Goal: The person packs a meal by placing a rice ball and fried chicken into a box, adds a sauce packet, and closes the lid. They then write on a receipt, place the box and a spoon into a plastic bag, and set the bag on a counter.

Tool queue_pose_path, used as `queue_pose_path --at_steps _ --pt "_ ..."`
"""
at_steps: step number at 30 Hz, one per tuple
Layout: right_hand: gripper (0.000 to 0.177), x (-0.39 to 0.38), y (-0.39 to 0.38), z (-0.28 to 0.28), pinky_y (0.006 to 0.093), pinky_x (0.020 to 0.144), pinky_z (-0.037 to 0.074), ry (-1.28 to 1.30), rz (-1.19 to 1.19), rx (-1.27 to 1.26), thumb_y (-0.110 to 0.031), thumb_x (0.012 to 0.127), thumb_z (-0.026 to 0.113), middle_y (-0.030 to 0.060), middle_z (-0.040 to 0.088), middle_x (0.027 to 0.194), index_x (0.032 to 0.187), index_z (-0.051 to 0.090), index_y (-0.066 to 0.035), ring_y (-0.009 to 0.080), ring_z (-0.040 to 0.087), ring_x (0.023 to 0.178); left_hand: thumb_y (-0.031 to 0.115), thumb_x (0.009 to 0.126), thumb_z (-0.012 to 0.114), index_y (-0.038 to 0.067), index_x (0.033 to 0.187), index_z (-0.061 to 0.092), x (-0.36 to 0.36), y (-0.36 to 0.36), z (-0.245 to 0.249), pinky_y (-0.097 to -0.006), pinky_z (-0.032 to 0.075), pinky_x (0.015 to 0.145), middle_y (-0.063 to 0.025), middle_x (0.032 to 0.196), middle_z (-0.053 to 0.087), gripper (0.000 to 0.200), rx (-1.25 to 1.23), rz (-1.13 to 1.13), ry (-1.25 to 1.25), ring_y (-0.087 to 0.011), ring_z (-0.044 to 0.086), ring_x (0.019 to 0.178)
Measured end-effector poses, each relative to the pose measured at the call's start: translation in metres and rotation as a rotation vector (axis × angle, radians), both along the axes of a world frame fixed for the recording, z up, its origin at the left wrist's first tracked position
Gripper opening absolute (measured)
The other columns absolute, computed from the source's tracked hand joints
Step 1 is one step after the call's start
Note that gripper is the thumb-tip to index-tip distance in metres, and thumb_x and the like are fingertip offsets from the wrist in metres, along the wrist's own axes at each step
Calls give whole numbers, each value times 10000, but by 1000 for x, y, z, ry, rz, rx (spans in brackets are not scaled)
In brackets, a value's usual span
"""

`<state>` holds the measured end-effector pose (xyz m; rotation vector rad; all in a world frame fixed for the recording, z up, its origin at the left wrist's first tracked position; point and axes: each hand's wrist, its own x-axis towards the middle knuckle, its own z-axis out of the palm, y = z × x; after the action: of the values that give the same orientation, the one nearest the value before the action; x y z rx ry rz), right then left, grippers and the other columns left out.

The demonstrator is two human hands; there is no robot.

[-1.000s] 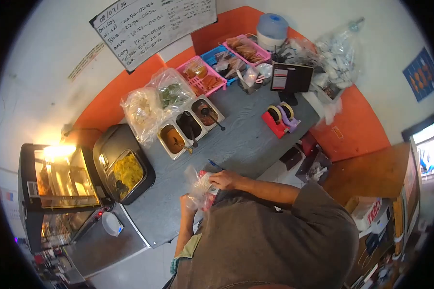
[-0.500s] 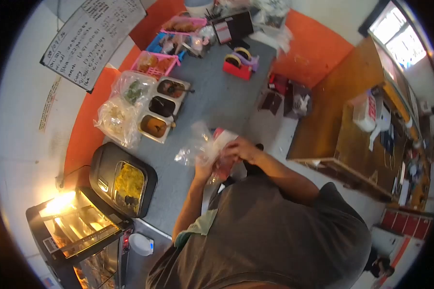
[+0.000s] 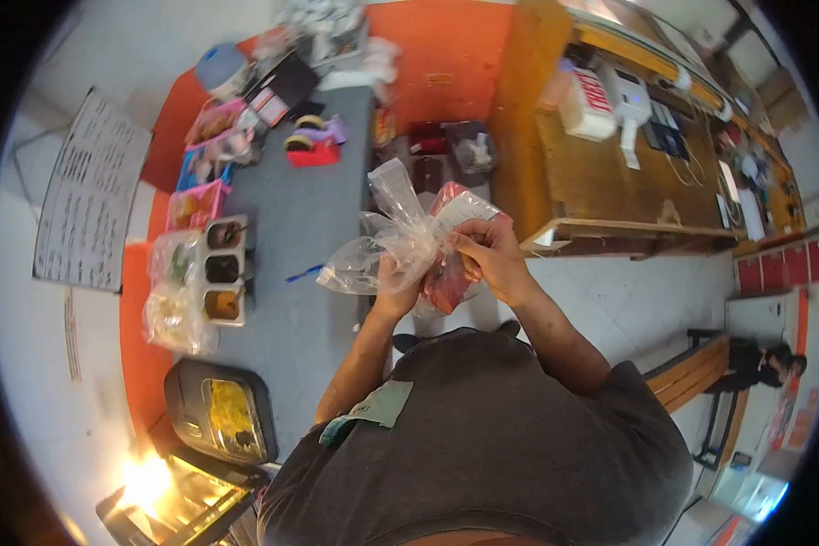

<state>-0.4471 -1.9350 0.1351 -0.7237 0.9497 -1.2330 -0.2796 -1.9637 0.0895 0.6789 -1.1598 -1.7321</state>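
Observation:
My left hand grips the gathered neck of a clear plastic bag held up in front of my chest. My right hand pinches the same bag from the right, against a red packet with a white label that sits inside or behind the plastic; which one I cannot tell. Both hands are over the floor beside the grey counter.
Three steel sauce pans, bagged greens, pink and blue baskets and a red tape dispenser sit on the counter. A black warmer with yellow food stands near. A wooden desk is right. A person sits at far right.
The view has swung right, away from the counter toward the desk. Both hands have lifted the bag higher and closer, off the counter edge, with the red packet still in them.

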Motion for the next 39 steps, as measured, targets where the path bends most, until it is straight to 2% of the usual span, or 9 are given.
queue_pose_path --at_steps 2,6,12,16,25,27,31,33,39 --pt "141 -38 13 -3 203 396 300 3 -53 24 -137 866 650 17 598 620 889 633 1 30 420 443 109 895 602 32 861 626 -37 3 -10 -216 342 414 -3 621 555 87 -52 -66 -96 -73 477 471" --pt "113 -117 50 -15 224 405 333 397 -123 -47 -107 868 638 -5 509 567 837 628 1 58 425 431 126 891 611 36 830 632 -127 21 -13 -213 321 408 10 572 530 110 31 -145 -123 -64 461 455" --pt "168 -239 91 -38 202 426 333 -69 -263 94 -141 862 652 7 585 649 919 627 14 40 459 489 109 877 604 54 708 589 -251 48 -22 -224 284 405 27 539 478 179 37 -216 -212 -54 411 436" --pt "166 -287 94 -29 193 426 321 -10 -417 143 -147 865 647 3 590 653 919 630 9 36 448 483 102 871 616 55 716 591 -312 51 -16 -224 283 404 26 538 481 164 53 -243 -177 -52 411 437" --pt "174 -365 58 -46 205 423 317 247 -402 30 -139 879 619 -5 575 635 956 626 18 34 439 481 144 876 633 47 820 630 -393 -13 -25 -231 309 390 19 575 524 112 -24 -406 -224 -60 442 453" --pt "165 -378 42 -47 206 430 315 13 -459 25 -118 881 604 -7 561 632 967 622 22 35 423 478 152 878 630 42 822 630 -406 -30 -30 -238 306 393 19 570 514 123 -66 -395 -284 -61 426 447" --pt "159 -403 7 -47 202 439 315 -50 -483 53 -108 880 600 -11 558 643 969 620 22 36 424 485 147 880 627 34 811 629 -430 -62 -28 -241 307 399 18 568 511 133 -20 -416 -321 -64 420 444" --pt "128 -411 -10 -45 243 411 324 11 -525 51 -112 887 597 -18 434 522 894 597 16 66 364 416 120 874 626 52 726 590 -442 -76 -16 -233 281 405 29 528 476 167 -48 -423 -305 -64 409 428" --pt "176 -442 -38 -61 210 420 319 14 -460 35 -128 865 629 -4 551 623 958 618 22 38 424 468 137 866 642 25 740 620 -470 -106 -28 -247 315 405 9 545 505 171 31 -360 -282 -72 426 440"
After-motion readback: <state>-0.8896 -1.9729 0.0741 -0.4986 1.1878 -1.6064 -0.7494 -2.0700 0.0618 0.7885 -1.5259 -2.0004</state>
